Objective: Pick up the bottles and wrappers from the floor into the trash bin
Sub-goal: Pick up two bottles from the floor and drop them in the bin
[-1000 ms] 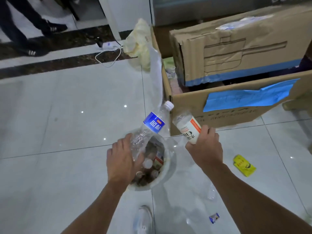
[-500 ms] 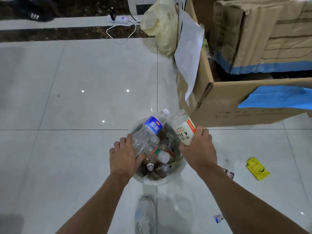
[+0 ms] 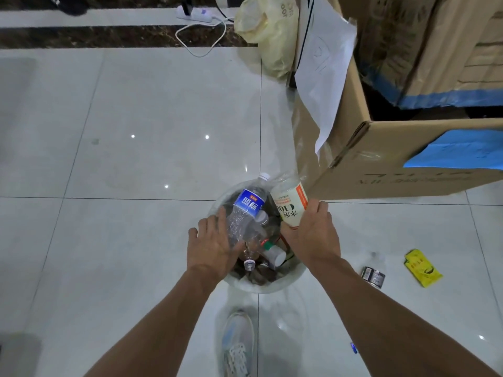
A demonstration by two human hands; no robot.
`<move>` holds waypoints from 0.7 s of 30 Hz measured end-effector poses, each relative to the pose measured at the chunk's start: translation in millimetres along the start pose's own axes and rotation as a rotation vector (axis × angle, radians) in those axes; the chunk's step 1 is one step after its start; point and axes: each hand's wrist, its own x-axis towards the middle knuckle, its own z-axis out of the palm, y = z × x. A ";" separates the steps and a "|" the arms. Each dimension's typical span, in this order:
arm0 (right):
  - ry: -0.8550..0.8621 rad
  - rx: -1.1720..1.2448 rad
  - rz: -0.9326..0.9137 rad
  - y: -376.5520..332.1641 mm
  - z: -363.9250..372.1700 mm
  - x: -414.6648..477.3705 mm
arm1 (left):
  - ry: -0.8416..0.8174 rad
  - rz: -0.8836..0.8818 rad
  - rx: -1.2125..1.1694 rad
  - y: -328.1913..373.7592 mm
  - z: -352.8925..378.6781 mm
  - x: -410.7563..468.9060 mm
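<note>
A round trash bin [image 3: 295,278] with a clear liner stands on the floor, holding several bottles. My left hand [image 3: 212,244] grips a clear bottle with a blue label [image 3: 247,206] over the bin's left side. The bottle's white cap points away from me. My right hand [image 3: 313,235] holds a white bottle with an orange stripe [image 3: 290,205] above the bin's right rim. A yellow wrapper [image 3: 422,268] and a dark crumpled wrapper [image 3: 373,276] lie on the tiles to the right. A small blue scrap [image 3: 353,348] lies nearer me.
A large open cardboard box [image 3: 381,159] with blue tape stands just behind the bin on the right, a white sheet [image 3: 324,72] hanging over its side. A yellowish plastic bag [image 3: 266,31] and a power strip [image 3: 194,13] with its cable lie farther back. My shoe [image 3: 238,344] is below the bin.
Both hands have lowered their bottles closer to the bin's mouth. The view has moved in and tilted down over the bin.
</note>
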 end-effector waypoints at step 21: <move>-0.150 -0.173 0.049 15.1 2.6 -4.7 | 0.160 0.171 -0.192 48.5 -23.2 -11.1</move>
